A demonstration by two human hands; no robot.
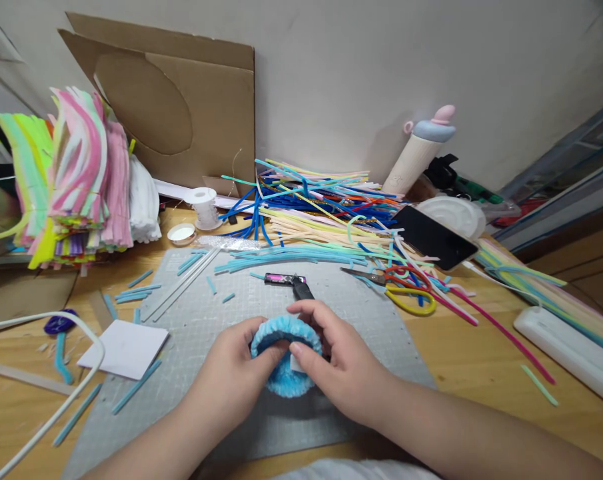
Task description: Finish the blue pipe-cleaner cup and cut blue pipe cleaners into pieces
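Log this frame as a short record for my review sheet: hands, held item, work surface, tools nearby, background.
left hand: left hand grips the near-left side of the blue fuzzy ring
right hand: right hand holds the ring's right side, fingers over its top
surface: grey cutting mat on a wooden table
tools nearby: scissors to the right of the mat; small dark tool just beyond the ring
materials: loose pipe cleaners behind the mat; stacked bundles at far left
background: cardboard sheet, phone, bottle

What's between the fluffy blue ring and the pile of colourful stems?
Head view: beyond the fluffy blue ring, a small black-and-pink tool lies on the grey mat.
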